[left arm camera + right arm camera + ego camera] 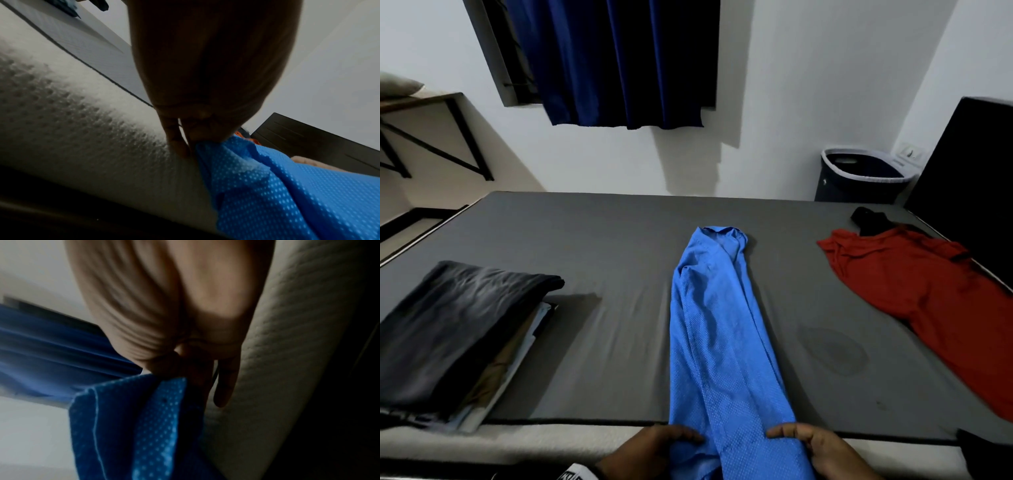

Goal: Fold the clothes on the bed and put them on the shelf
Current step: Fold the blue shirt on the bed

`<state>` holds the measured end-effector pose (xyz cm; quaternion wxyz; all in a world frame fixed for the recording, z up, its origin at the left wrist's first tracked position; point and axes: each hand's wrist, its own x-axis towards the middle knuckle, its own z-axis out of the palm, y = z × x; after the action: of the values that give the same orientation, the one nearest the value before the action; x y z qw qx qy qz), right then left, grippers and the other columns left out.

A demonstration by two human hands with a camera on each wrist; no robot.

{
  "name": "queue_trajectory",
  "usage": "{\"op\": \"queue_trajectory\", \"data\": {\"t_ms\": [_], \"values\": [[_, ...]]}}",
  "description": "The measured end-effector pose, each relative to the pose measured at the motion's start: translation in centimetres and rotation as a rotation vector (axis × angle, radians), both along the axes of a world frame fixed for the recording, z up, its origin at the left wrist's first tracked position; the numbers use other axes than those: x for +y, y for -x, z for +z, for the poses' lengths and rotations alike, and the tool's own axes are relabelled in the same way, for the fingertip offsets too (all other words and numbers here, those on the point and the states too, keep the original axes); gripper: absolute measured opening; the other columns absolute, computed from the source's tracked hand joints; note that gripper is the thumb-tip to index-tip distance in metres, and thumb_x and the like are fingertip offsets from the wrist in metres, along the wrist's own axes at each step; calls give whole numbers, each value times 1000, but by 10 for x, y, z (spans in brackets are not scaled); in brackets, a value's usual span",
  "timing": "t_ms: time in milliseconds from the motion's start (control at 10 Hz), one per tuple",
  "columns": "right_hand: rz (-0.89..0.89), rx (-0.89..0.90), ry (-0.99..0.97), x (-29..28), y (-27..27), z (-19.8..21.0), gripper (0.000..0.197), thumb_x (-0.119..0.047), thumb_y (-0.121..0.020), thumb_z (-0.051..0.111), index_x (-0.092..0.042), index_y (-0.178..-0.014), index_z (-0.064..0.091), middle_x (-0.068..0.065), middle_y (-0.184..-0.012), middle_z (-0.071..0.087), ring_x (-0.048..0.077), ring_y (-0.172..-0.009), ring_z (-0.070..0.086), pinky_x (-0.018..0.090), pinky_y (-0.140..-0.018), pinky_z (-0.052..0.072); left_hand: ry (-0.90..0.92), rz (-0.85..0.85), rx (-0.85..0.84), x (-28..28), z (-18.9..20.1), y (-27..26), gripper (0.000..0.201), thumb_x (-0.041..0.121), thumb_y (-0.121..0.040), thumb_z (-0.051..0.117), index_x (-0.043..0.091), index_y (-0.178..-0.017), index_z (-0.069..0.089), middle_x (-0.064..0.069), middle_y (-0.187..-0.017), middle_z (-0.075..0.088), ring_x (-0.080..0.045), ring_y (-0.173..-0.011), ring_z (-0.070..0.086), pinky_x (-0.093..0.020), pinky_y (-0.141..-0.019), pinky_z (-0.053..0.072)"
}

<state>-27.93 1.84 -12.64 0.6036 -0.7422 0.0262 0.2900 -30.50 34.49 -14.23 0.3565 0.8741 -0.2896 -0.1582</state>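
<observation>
Blue dotted fabric, a long narrow shirt [717, 329], lies lengthwise down the middle of the bed [606, 260], its near end hanging over the front edge. From the head view the left hand [654, 445] and right hand [822, 445] sit at the two sides of that near end, thumbs on top of the cloth. The left wrist view adds what the head view hides: the fingers [179, 142] reach down against the pale quilted mattress side [86, 129], pinching the shirt's edge. The right wrist view shows the same on its side, each grip closed on the cloth, with the blue curtain [51, 353] behind.

Only the head view takes in the room: a grey sheet covers the bed, a folded stack of clothes [455, 339] topped by dark denim sits at the left, a red garment [928, 308] lies spread at the right. Beyond stand a white wall, a dark laundry basket [859, 178], and a wall shelf [421, 102] at far left
</observation>
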Motion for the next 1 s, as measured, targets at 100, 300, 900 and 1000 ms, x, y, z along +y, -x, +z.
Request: {"op": "queue_trajectory", "data": {"t_ms": [100,300,900,1000], "values": [[-46,-73,-68,-2,7,-2,31,10,-92,51,-5,-97,77,-5,-110,73,5,-109,65,9,-84,46,-150,47,-109,0,-4,-4,18,45,-79,59,50,-89,73,19,-117,68,8,-113,58,-24,-107,42],[20,-178,2,-1,9,4,45,11,-90,56,-27,-85,81,-13,-106,73,1,-111,62,6,-93,38,-62,241,81,-10,23,-10,31,51,-69,46,65,-93,59,29,-112,67,15,-108,56,-16,-96,44],[-154,-362,-19,4,-30,21,73,-28,0,83,-6,-66,59,11,-60,47,18,-50,51,14,-43,40,214,349,-259,4,20,-45,11,56,-84,65,53,-94,68,12,-98,52,-2,-95,51,-19,-82,41],[-218,-485,-82,19,-57,43,22,-21,-56,76,-21,-77,72,-3,-75,69,3,-69,66,11,-64,49,375,436,-112,-3,39,-73,21,56,-76,72,50,-96,70,0,-109,61,-7,-106,56,-18,-91,42]]}}
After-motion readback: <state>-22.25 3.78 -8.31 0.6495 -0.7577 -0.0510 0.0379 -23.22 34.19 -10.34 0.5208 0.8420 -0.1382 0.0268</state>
